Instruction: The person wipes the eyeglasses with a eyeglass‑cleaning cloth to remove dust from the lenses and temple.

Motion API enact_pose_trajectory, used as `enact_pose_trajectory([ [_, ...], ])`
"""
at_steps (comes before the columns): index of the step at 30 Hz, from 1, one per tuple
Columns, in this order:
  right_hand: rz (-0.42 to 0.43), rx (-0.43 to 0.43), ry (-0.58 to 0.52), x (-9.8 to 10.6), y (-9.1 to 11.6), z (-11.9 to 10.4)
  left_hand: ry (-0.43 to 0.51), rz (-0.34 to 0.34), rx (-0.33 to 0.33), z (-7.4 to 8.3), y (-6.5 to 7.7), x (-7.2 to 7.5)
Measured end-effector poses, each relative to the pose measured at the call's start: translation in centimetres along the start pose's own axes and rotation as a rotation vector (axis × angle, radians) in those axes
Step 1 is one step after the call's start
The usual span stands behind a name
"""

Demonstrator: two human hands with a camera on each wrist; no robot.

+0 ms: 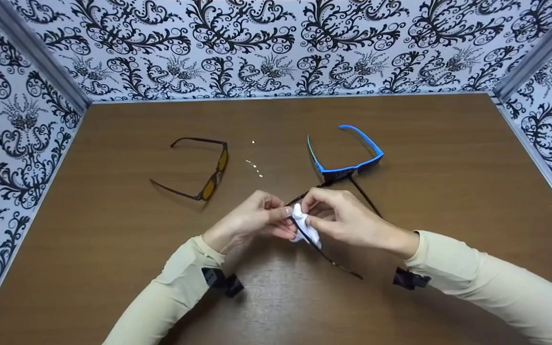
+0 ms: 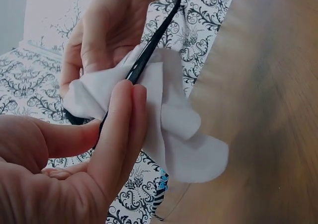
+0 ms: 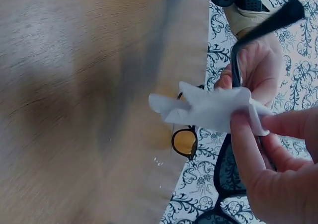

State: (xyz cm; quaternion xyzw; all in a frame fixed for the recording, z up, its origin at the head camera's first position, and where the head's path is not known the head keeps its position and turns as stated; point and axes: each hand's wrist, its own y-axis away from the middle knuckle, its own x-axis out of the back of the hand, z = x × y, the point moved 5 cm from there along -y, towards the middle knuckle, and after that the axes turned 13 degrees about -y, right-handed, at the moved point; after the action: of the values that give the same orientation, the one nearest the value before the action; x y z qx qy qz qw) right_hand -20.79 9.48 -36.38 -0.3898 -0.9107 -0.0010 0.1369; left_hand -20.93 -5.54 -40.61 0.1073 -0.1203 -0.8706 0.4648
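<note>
My left hand (image 1: 266,215) pinches the thin dark temple (image 2: 149,52) of a pair of black-framed glasses between thumb and fingers. A folded white cloth (image 1: 307,232) lies against that temple, with the thumb and fingers of my right hand (image 1: 347,215) pinching it. In the right wrist view, the cloth (image 3: 208,107) wraps partly around the temple, and its loose end sticks out to the left. Dark lenses (image 3: 231,169) show below my right fingers there. In the head view my hands hide much of the held frame.
Glasses with yellow lenses (image 1: 210,187) rest on the brown table (image 1: 112,230) at left. Blue-framed glasses (image 1: 371,143) lie just beyond my right hand. Small pale specks (image 1: 255,166) dot the table between them. Patterned walls (image 1: 276,48) enclose the back and sides.
</note>
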Motion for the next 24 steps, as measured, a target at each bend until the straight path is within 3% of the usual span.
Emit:
enact_pose_trajectory([
  [5,-0.111,0.037,0.044,-0.1,1.2,0.0,0.001,0.009,0.024,-0.1,0.0,0.3],
  [12,-0.3,0.218,0.144,-0.1,3.7,-0.8,-0.006,0.05,0.029,-0.2,0.1,1.2],
  [17,-0.407,0.193,0.126,0.2,4.7,-1.4,-0.016,0.072,0.039,-0.3,0.2,1.3],
  [20,-0.398,0.167,0.135,0.0,4.5,-1.4,-0.02,0.081,0.043,-0.3,0.2,1.3],
  [24,-0.28,0.112,0.151,-0.5,3.4,-1.1,-0.035,0.079,0.043,-0.3,0.1,1.1],
])
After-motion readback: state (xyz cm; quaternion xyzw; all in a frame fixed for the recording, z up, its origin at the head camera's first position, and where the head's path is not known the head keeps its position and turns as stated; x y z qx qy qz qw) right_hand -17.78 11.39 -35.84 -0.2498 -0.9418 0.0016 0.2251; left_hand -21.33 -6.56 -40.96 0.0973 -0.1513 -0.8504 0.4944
